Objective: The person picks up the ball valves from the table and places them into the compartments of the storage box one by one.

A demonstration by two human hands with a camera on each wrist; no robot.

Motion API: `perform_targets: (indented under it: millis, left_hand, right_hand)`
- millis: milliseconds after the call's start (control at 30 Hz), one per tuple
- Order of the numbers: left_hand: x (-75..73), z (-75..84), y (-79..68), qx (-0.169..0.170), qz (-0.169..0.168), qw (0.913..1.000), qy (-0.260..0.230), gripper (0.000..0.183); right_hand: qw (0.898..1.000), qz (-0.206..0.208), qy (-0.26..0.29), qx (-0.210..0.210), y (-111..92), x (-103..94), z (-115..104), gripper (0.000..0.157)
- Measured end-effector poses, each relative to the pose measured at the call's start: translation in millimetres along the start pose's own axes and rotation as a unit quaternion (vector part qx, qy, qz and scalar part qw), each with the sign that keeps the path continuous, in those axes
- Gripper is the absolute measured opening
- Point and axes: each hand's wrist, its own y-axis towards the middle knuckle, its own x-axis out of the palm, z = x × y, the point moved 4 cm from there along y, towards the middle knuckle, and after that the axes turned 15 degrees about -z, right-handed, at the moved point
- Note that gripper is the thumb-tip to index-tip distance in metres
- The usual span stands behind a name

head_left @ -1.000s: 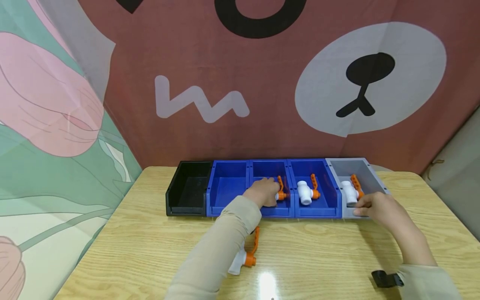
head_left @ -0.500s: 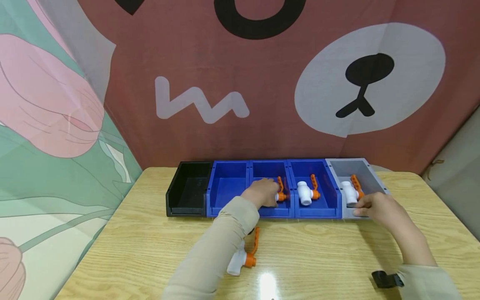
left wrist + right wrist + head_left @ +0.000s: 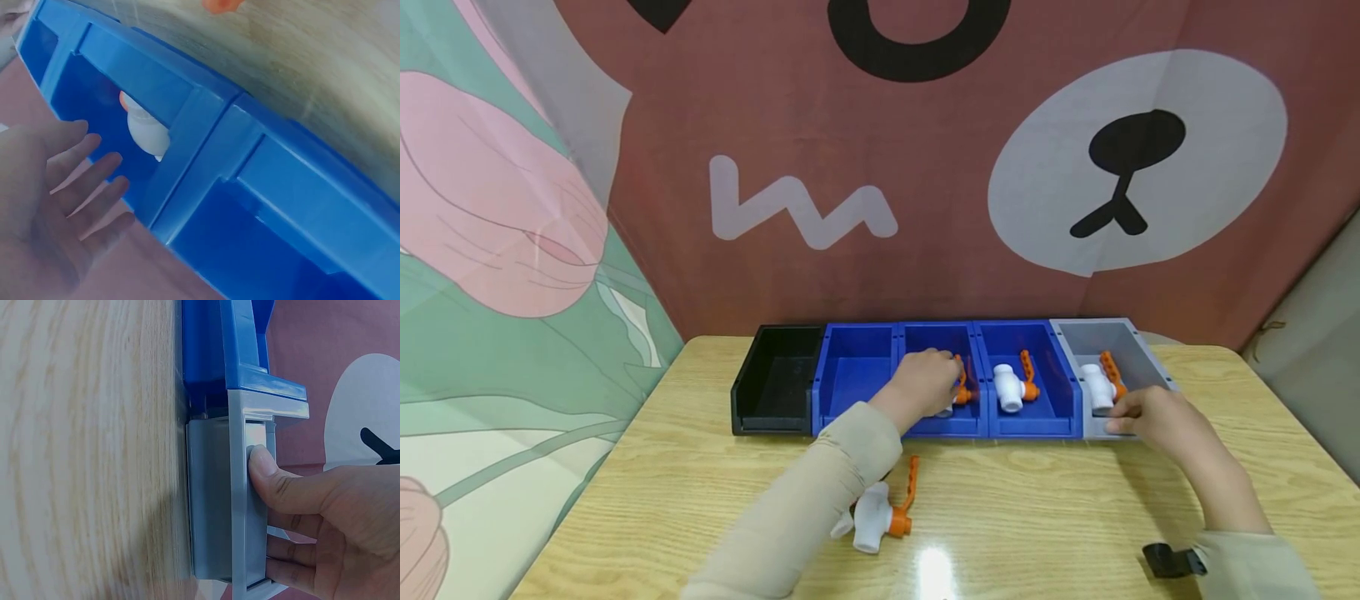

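My left hand (image 3: 925, 382) is over the middle blue bin (image 3: 952, 427), its fingers loosely extended and apart in the left wrist view. Inside that bin lies a white ball valve (image 3: 149, 131) with an orange handle, partly hidden by the hand in the head view. At the right end, my right hand (image 3: 1161, 417) grips the front wall of the grey bin (image 3: 212, 506), thumb outside and fingers inside. Another white ball valve (image 3: 1097, 388) lies in the grey bin. A similar ball valve (image 3: 1009, 388) sits in the blue bin between them.
A ball valve (image 3: 871, 518) lies on the wooden table (image 3: 1037, 508), with another white part beside it half covered by the left sleeve (image 3: 812, 500). Left of the middle bin stand a blue bin (image 3: 853, 367) and a black bin (image 3: 775, 421). A printed cloth hangs behind.
My left hand has drawn slightly up and back from the valve in the middle bin. The left forearm has shifted left, uncovering more on the table. My right hand stays put.
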Motion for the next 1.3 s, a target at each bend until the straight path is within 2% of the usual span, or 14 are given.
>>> perform_targets:
  millis: [300, 500, 667, 867, 1300]
  left_hand:
    - [-12.0, 7.2, -30.1, 0.022, 0.078, 0.9961, 0.035, 0.023]
    - [-9.1, 15.0, -49.4, 0.045, 0.085, 0.9928, 0.071, 0.026]
    - [-6.8, 21.3, -65.9, 0.053, 0.111, 0.9883, 0.091, 0.026]
    - [-2.8, 21.0, -82.6, 0.051, 0.132, 0.9856, 0.092, 0.026]
    - [11.5, 28.5, -111.1, 0.091, 0.143, 0.9808, 0.097, 0.024]
  right_hand:
    - [1.0, -0.002, 0.001, -0.001, 0.4, 0.2, 0.7, 0.019]
    - [1.0, -0.005, 0.004, 0.005, 0.5, 0.9, 1.4, 0.018]
    - [1.0, -0.005, 0.003, 0.006, 0.6, 0.6, 1.9, 0.019]
    - [1.0, -0.004, 0.002, 0.005, 0.6, 0.4, 0.6, 0.017]
    - [1.0, -0.002, 0.006, 0.006, 0.6, 0.9, 0.6, 0.016]
